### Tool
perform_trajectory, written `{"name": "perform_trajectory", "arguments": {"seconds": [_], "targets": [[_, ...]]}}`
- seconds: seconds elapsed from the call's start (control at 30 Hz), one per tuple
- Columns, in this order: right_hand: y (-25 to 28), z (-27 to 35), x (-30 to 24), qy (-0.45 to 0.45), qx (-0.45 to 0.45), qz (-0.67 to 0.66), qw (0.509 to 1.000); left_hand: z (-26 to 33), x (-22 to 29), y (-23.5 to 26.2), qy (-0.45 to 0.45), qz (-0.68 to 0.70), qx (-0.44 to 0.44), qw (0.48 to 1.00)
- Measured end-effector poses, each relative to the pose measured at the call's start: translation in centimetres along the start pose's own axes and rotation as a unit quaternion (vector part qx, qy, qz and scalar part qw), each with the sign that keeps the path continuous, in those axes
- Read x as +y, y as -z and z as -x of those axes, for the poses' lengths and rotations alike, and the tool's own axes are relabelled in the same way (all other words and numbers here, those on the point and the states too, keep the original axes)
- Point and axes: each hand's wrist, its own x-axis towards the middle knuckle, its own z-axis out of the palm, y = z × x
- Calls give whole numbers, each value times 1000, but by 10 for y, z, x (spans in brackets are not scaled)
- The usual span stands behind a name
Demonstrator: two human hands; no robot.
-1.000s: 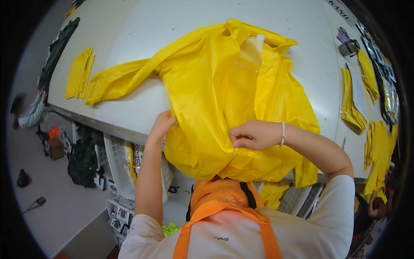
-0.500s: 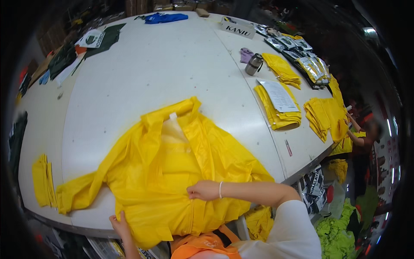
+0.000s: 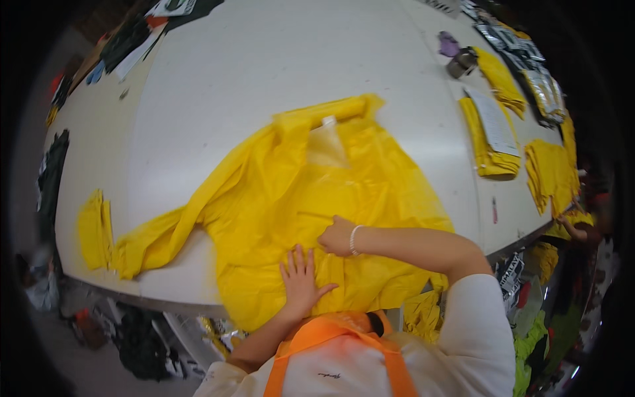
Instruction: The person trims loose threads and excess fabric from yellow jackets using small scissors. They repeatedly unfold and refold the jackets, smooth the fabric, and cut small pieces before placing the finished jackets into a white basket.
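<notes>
A yellow rain jacket (image 3: 258, 218) lies spread on the white table in front of me, its collar pointing away and one sleeve stretched out to the left. Flat on the lower front of it rests my left hand (image 3: 301, 284), fingers spread. Just above and to the right, my right hand (image 3: 337, 237) is closed, fingers curled on the jacket's front; the fold in its grip is mostly hidden beneath it. A white label (image 3: 329, 121) shows inside the collar. The jacket's lower hem hangs over the near table edge against my orange apron (image 3: 331, 324).
Folded yellow garments (image 3: 97, 231) lie at the left. Yellow stacks, one under a paper sheet (image 3: 493, 122), a metal flask (image 3: 462, 62), a purple cloth (image 3: 448, 44) and a small pink-handled tool (image 3: 494, 210) lie at the right. Another person's arm (image 3: 574, 229) reaches in at the far right.
My left hand has left the jacket's lower left edge and now lies flat near the middle front. The right hand stays closed on the jacket front. The whole view has shifted.
</notes>
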Motion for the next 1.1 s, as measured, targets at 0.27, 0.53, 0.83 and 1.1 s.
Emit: {"name": "perform_trajectory", "arguments": {"seconds": [0.27, 0.53, 0.83, 1.1], "targets": [[20, -2, -5, 73, -25, -208, 975, -230, -24, 80, 13, -36, 130, 991], [65, 24, 26, 80, -16, -15, 997, -358, -71, 100, 90, -103, 27, 990], [135, -27, 132, -111, 317, 134, 932, -410, -59, 118, 99, 20, 126, 987], [143, -51, 187, -200, 568, 222, 767, -398, -17, 95, -148, 231, 275, 921]]}}
